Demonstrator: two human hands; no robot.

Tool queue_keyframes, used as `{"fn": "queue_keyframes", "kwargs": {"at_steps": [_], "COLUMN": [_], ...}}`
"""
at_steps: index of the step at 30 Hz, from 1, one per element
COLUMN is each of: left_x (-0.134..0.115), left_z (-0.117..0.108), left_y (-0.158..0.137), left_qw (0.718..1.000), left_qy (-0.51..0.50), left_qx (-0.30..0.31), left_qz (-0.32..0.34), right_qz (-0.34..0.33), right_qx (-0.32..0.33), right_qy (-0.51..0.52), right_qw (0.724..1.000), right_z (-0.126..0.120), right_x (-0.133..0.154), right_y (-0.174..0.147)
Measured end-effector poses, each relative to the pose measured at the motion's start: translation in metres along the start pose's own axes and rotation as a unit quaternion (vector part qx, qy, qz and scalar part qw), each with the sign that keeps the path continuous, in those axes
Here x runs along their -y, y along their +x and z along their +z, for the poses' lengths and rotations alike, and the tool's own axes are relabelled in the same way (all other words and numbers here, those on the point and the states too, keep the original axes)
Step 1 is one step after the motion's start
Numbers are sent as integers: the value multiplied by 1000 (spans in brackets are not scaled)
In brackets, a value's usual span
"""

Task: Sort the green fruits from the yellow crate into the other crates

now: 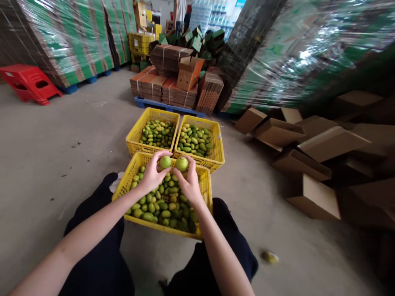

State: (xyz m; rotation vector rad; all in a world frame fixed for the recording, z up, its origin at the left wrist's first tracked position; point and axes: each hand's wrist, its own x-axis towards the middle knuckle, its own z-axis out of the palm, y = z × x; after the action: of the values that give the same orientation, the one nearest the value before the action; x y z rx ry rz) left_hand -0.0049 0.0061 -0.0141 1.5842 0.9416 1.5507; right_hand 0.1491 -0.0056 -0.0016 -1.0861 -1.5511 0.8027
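Note:
My left hand (153,172) is closed around a round-ended green fruit (165,162), thumb below and fingers above. Beside it, my right hand (189,181) grips a second, slightly yellower green fruit (182,164). Both fruits are held side by side, a small gap apart, over the far part of a yellow plastic crate (163,228) between my knees. Many oval green and yellowish fruits (166,213), like small mangoes, fill the bottom of this crate. My forearms cover parts of its sides.
Two more yellow crates, left (132,137) and right (219,150), hold similar fruit just beyond. Flattened cartons (180,95) lie on a blue pallet (154,103) behind. Open cardboard boxes (317,197) crowd the right. A red stool (29,82) stands left; one fruit (270,257) lies on the floor.

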Motion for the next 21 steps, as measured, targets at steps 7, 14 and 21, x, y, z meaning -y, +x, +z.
{"fn": "queue_keyframes", "kwargs": {"at_steps": [7,14,21], "left_x": [0,-7,-12], "left_z": [4,-5,-8], "left_y": [-3,4,15], "left_qw": [996,997,906], "left_qy": [-17,18,-259], "left_qx": [-27,-63,-11], "left_qz": [82,-38,-335], "right_qz": [-94,-9,243], "right_qx": [-41,-42,0], "right_qy": [-22,74,277], "right_qw": [995,996,930], "right_z": [3,-4,-6], "right_x": [-7,0,4], "right_y": [1,4,9]}}
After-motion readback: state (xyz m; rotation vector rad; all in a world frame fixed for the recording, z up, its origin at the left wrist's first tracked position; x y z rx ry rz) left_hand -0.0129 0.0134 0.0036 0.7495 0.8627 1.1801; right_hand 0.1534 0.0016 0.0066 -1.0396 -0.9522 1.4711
